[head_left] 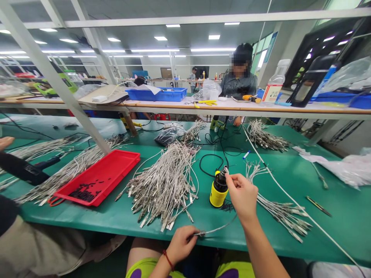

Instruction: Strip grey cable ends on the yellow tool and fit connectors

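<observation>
one cable (217,229) spans both hands (its right end (227,172) hidden by fingers (230,180)).

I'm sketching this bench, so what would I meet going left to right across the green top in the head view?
Black power tool, red tray, large heap of cables, upright yellow-and-black hot-air gun, right hand, smaller cable bundle, slim tweezers-like tool.

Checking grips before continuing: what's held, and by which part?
Left hand: a grey cable, near one end. Right hand: apparently the same cable's other end, beside the yellow tool.
</observation>
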Demonstrator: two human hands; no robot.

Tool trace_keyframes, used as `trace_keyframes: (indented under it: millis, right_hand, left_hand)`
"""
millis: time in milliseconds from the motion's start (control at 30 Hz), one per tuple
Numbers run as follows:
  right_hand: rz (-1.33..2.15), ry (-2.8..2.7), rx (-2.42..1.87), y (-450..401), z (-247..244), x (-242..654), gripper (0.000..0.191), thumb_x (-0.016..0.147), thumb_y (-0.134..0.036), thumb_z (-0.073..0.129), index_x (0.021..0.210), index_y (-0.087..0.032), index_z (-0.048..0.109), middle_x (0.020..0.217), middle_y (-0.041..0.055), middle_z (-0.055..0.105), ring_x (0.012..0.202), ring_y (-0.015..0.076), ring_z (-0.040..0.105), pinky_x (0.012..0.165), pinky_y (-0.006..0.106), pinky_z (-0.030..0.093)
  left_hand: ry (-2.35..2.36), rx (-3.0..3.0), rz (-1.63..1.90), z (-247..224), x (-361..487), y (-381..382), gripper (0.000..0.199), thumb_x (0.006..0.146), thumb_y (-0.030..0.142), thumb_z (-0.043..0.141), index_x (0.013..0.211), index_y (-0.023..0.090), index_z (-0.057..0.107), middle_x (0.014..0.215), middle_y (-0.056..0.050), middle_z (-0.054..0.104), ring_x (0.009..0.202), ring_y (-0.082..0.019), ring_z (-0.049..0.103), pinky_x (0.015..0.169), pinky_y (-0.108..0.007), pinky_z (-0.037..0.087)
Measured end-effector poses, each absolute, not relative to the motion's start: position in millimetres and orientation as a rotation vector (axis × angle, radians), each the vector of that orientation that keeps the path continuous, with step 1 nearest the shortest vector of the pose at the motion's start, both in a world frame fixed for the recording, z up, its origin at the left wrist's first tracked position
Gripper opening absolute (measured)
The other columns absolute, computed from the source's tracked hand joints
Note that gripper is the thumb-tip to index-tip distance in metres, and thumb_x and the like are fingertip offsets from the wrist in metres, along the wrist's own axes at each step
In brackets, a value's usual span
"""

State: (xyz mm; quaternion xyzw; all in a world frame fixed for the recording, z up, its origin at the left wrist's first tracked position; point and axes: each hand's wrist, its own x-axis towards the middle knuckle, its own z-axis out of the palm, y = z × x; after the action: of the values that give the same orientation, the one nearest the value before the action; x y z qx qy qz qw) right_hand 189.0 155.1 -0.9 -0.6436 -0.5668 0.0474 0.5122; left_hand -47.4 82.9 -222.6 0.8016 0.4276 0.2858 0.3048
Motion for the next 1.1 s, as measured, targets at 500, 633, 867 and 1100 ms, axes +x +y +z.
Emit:
trace_keyframes:
  millis: [500, 633, 867, 1100]
  right_hand:
    - [0.122, -1.337, -1.545, 156.5, -6.7, 188.7, 0.036, 0.092, -0.052, 0.064, 0.075, -0.021, 0.07, 0.047, -0.0076, 0.05, 0.047, 0.0111, 0.039, 0.053, 0.025, 0.033]
    - [0.13, -1.344, -1.54, 157.1, -6.1, 188.9, 0.036, 0.092, -0.052, 0.065, 0.075, -0.021, 0.07, 0.047, -0.0078, 0.05, 0.047, 0.0109, 0.039, 0.053, 0.025, 0.033]
    - [0.152, -1.345, -1.512, 156.4, -3.8, 186.6, 0.035, 0.092, -0.051, 0.065, 0.074, -0.021, 0.07, 0.047, -0.0083, 0.047, 0.048, 0.0108, 0.037, 0.054, 0.026, 0.033]
    - [0.172, -1.344, -1.501, 154.2, -3.7, 185.1, 0.036, 0.092, -0.052, 0.065, 0.074, -0.021, 0.069, 0.049, -0.0072, 0.051, 0.049, 0.0114, 0.039, 0.055, 0.025, 0.034]
  left_hand:
    - [1.147, 2.13, 0.758, -224.5, -46.0, 82.2, 0.021, 0.095, 0.022, 0.052, 0.101, 0.024, 0.072, 0.088, -0.004, 0.075, 0.083, -0.021, 0.069, 0.077, -0.028, 0.049]
    - [1.143, 2.126, 0.753, -223.4, -45.6, 82.1, 0.022, 0.095, 0.022, 0.051, 0.102, 0.024, 0.072, 0.088, -0.004, 0.075, 0.083, -0.02, 0.069, 0.076, -0.028, 0.049]
    - [1.145, 2.117, 0.746, -224.0, -46.1, 82.2, 0.022, 0.095, 0.021, 0.051, 0.1, 0.024, 0.072, 0.088, -0.004, 0.075, 0.083, -0.02, 0.069, 0.076, -0.028, 0.049]
    - [1.145, 2.107, 0.744, -223.2, -46.5, 81.8, 0.021, 0.096, 0.021, 0.051, 0.101, 0.024, 0.072, 0.09, -0.004, 0.075, 0.085, -0.02, 0.069, 0.078, -0.029, 0.048]
